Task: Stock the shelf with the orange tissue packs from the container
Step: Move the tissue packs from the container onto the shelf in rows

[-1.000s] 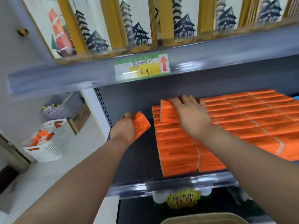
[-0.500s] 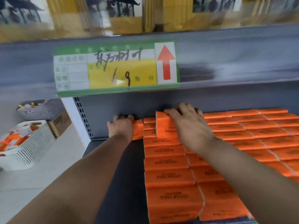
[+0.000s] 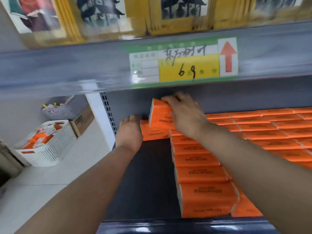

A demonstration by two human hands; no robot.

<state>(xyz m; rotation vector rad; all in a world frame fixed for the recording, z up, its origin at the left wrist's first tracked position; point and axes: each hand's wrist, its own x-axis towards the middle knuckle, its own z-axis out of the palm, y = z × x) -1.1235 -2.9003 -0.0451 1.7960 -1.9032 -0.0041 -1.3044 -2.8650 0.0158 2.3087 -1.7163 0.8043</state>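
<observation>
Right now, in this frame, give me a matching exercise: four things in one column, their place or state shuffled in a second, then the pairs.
1. left hand
2. right hand
3. white basket
4. price label

A. on the upper shelf edge
B. on the floor, far left
C. grips a tilted tissue pack
D. rests against a flat tissue pack

Pairs: 1-D, 2-C, 3-B, 4-A.

Tissue packs [image 3: 202, 173]: orange, black lettering, white ends. Shelf [image 3: 148, 174]: dark blue-grey. Price label [image 3: 183, 60]: green border, yellow panel, red arrow on white; container [image 3: 55, 149] white, slatted walls.
</observation>
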